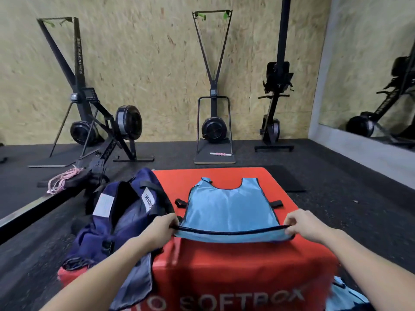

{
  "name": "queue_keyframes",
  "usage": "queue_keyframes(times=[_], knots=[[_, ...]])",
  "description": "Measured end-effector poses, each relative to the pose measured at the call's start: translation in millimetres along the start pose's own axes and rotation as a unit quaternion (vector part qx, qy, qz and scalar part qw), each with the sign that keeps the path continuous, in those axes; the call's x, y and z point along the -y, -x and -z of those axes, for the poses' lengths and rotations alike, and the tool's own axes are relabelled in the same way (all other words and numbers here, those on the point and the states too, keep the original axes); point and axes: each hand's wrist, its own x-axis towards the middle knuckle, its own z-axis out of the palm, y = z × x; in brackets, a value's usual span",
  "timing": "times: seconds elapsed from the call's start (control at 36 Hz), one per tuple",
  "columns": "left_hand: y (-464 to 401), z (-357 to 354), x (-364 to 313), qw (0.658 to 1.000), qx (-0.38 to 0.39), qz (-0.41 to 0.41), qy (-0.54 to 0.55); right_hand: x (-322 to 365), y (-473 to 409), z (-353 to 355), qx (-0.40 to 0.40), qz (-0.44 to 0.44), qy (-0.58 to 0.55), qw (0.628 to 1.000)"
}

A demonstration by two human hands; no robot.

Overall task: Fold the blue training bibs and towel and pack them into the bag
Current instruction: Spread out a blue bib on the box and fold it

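A light blue training bib [229, 209] with dark trim lies spread flat on top of the red soft box [224, 265], its neck opening pointing away from me. My left hand [160, 227] pinches the bib's near left hem corner. My right hand [303, 224] pinches the near right hem corner, and the hem is lifted slightly off the box. The navy bag [121, 216] lies open on the box's left side, touching the bib's left edge. More light blue fabric [345, 297] shows at the bottom right, below the box.
Black exercise machines [101, 122] stand along the wooden wall on a dark rubber floor. A pink rope [62, 178] lies at the left. A black mat [285, 178] sits behind the box. A mirror [381, 86] covers the right wall.
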Motion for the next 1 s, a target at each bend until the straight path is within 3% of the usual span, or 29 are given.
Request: queue_keyframes(times=[0.31, 0.58, 0.67, 0.81, 0.89, 1.0], knots=[[-38, 3, -15, 0.995, -0.007, 0.010, 0.098, -14, -30, 19, -0.052, -0.030, -0.029, 0.998], [-135, -42, -6, 0.980, -0.100, 0.125, 0.115, -26, -125, -6, -0.161, -0.102, -0.074, 0.979], [-143, -73, -10, 0.988, -0.076, 0.122, 0.054, -20, -137, -37, -0.135, -0.087, -0.027, 0.987], [-124, -126, -28, 1.000, 0.017, -0.008, 0.010, -9, -119, -105, -0.028, -0.021, -0.041, 0.999], [-107, -145, -26, 0.987, 0.109, 0.039, -0.115, -11, -103, -137, 0.033, -0.021, 0.073, 0.997], [-80, -148, -18, 0.975, 0.153, 0.085, -0.139, -18, -81, -141, 0.036, -0.039, 0.162, 0.985]])
